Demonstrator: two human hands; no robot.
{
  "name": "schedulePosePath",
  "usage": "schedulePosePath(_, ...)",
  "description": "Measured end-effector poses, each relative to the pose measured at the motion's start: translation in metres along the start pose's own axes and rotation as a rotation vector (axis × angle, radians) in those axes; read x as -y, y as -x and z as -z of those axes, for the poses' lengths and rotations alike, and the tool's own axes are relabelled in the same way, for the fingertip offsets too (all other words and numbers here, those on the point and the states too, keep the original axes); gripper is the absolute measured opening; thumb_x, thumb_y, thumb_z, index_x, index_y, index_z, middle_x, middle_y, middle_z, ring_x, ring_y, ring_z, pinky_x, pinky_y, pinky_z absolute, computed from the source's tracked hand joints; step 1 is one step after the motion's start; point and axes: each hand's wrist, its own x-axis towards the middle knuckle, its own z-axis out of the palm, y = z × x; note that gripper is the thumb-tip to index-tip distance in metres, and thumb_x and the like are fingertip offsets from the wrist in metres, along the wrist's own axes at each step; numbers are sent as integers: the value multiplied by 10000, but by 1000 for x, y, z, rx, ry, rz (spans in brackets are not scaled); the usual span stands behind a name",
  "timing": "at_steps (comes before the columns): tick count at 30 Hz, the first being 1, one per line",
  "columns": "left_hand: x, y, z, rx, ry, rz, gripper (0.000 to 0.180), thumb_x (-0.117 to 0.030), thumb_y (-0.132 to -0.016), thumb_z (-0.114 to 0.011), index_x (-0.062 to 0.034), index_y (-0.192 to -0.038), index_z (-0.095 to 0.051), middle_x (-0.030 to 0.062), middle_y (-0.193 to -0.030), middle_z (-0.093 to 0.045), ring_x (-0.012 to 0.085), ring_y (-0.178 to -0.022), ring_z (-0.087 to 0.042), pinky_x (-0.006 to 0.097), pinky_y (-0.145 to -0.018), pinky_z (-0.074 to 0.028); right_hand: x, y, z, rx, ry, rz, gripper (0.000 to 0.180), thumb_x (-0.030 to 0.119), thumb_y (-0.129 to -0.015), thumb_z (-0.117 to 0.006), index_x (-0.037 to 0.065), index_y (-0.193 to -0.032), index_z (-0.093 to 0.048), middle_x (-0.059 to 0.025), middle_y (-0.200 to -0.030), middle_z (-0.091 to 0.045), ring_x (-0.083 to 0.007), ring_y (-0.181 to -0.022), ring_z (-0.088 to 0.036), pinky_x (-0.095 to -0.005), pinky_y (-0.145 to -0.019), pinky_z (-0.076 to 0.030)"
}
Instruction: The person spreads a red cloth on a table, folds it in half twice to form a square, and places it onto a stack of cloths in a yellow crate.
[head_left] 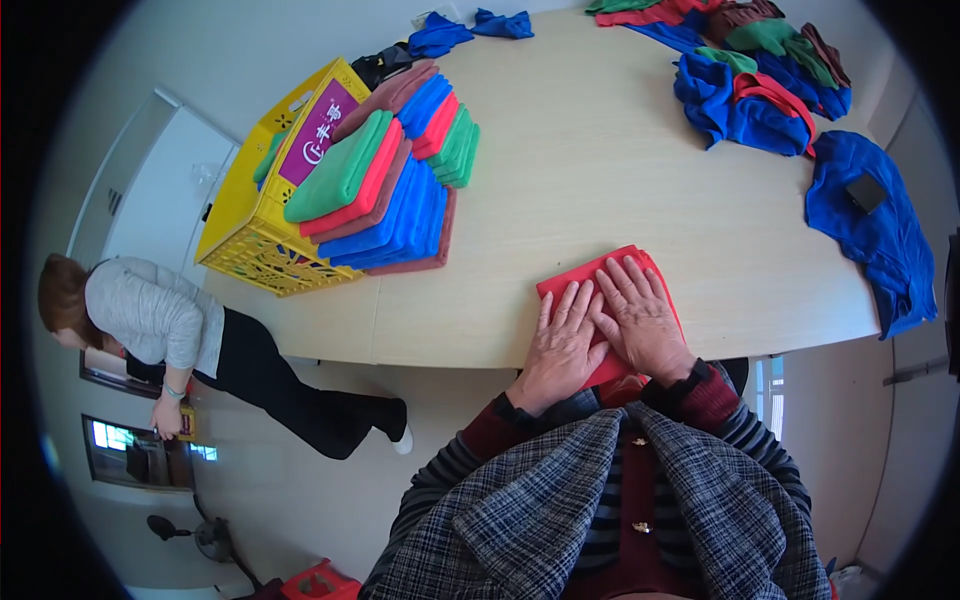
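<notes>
Both my hands are flat, palms down, fingers stretched out and slightly spread, pinching nothing. Left hand (562, 350) on the left part of the red cloth (583, 270), right hand (645, 325) on its right part. Thumbs close together; can't tell if they touch. The cloth is folded into a rectangle and lies at the near edge of the table (560, 190), right in front of me.

Left part of the table: yellow crate (235, 230) with a purple panel, and just beside it a front stack (345, 180) of folded cloths in green, red, brown and blue. Behind that, a back stack (455, 150), same colours. Far left of the table: crumpled blue cloths (440, 35). Far right of the table: loose pile (745, 110), blue, red, green, brown. Right end of the table: spread blue cloth (850, 250), black box (865, 193) on top. Past the table's left end: a person (150, 310), grey top, black trousers.
</notes>
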Motion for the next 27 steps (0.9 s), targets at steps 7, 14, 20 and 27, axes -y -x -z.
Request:
schedulePosePath(7, 0, 14, 10, 20, 37, -12, 813, -544, -909, -595, 5, -1487, -431, 202, -1613, -281, 347, -1526, -197, 565, -1228, -131, -4, -5, -1, 16, 42, -31, 631, 448, -1016, -482, 62, -1511, -422, -142, -1593, -366, -332, -1498, -281, -502, -1219, -206)
schedulePosePath(14, 2, 43, 14, -166, 164, -65, 682, -430, -895, -682, 13, -1390, -529, 218, -1476, -481, 354, -1384, -453, 484, -1146, -353, -6, 1, -5, -54, 9, -215, 677, 449, -997, -521, 20, -1509, -406, -220, -1592, -326, -415, -1480, -278, -512, -1207, -225)
schedulePosePath(20, 3, 89, 27, -163, 532, 471, 466, -348, -937, -689, 14, -1224, -627, 174, -1156, -687, 291, -1049, -675, 360, -952, -511, 4, 3, -7, 5, -21, -138, 707, 429, -994, -540, -5, -1522, -358, -266, -1581, -308, -452, -1456, -292, -514, -1199, -245)
schedulePosePath(27, 8, 102, 11, -47, 1467, 812, 350, -277, -990, -661, -1, -1206, -658, 90, -1117, -722, 241, -972, -701, 333, -895, -532, 43, 8, -15, 32, -81, 14, 704, 426, -986, -550, 1, -1517, -366, -265, -1572, -318, -447, -1451, -299, -524, -1196, -250)
